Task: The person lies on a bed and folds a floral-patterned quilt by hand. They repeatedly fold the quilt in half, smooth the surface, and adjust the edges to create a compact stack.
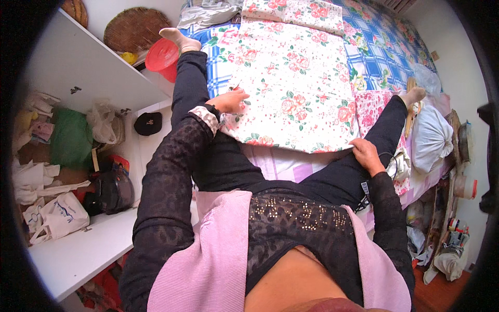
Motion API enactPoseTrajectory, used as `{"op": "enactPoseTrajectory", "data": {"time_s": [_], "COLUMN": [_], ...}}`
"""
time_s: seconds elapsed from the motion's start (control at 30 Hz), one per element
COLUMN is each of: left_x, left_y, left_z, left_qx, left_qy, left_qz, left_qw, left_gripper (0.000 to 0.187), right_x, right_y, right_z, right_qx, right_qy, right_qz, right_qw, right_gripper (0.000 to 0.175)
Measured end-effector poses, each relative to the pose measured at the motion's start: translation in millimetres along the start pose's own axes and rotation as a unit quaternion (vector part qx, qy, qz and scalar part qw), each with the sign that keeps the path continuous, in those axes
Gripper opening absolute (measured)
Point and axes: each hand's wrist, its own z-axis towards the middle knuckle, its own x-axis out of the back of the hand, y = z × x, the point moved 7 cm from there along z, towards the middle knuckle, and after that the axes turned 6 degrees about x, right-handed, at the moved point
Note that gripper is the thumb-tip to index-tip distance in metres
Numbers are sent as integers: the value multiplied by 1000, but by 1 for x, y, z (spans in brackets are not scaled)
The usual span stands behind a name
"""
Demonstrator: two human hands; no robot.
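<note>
A white cloth with a red rose print (300,89) lies spread between my outstretched legs, with a folded-over part at its far end. My left hand (230,102) rests on the cloth's left edge with its fingers spread and the palm down. At the near right corner my right hand (366,154) has the edge pinched between thumb and fingers. Beneath the cloth are a blue plaid floral bedcover (378,58) and, nearer me, a pink and white striped sheet (273,158).
A red bucket (165,58) stands beyond my left leg. On the left is an open white cupboard (89,234) holding bags and cloths. A tied white bag (430,138) sits at the right, near a clear plastic bag (427,78) and a pink floral cloth (368,109).
</note>
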Motion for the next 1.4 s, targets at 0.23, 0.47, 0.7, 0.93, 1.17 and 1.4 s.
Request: {"op": "enactPoseTrajectory", "data": {"time_s": [0.23,0.47,0.7,0.93,1.17,1.4], "left_x": [6,17,38,18,9,65], "left_y": [-68,-51,35,60,72,45], "left_z": [13,11,-22,-90,-107,-124], "left_qx": [221,248,13,95,-3,130], "left_qy": [-48,-33,-68,-110,92,217], "left_qz": [40,63,-56,26,135,-59], "left_qw": [973,966,996,989,987,966], "left_gripper": [57,66,76,74,26,13], "right_x": [2,12,38,71,82,84], "right_y": [8,21,30,15,16,29], "right_z": [2,10,20,49,37,14], "right_qx": [-86,-155,-170,-124,-126,-149], "right_qy": [0,37,131,167,191,201], "right_qz": [61,175,269,321,316,349], "right_qw": [994,972,939,924,921,903], "right_gripper": [21,20,18,16,14,16]}}
